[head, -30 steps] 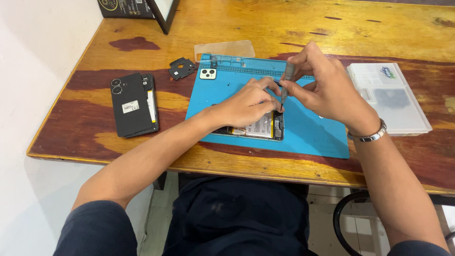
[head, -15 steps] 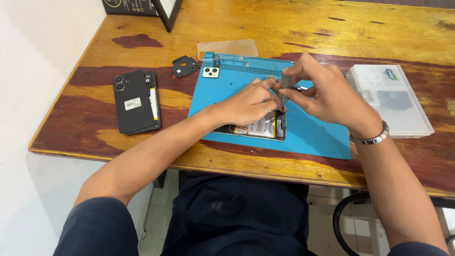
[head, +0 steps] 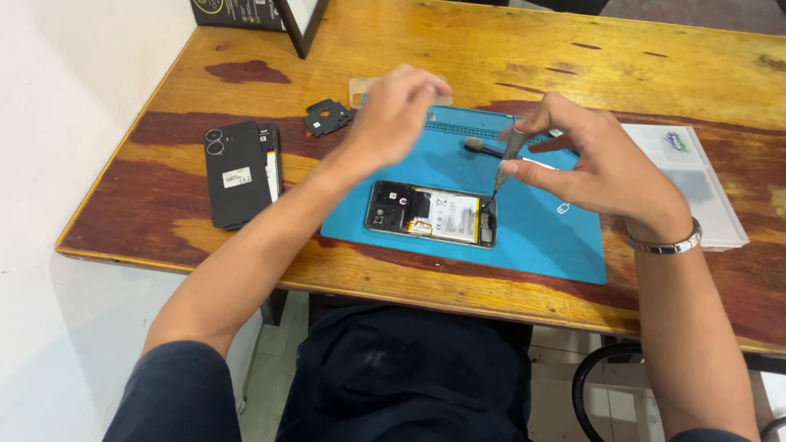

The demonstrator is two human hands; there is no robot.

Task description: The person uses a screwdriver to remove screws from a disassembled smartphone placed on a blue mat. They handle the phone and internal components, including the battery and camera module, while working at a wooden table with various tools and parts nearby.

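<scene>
Head view: right hand [head: 602, 168] fingers grip a screwdriver [head: 505, 164], tip on the opened phone [head: 431, 214] below; left hand [head: 393, 110] fingers loosely curled, empty, raised above the mat [head: 540, 237].

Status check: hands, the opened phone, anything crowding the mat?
Right hand grips screwdriver, tip at opened phone. Left hand lifted, empty. Second tool lies beyond.

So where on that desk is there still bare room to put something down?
Bare wood spans the far side of the table, beyond the blue mat. The near-left corner before the black phone is free. It is crowded mid-mat around the opened phone, screwdriver and both hands.
</scene>
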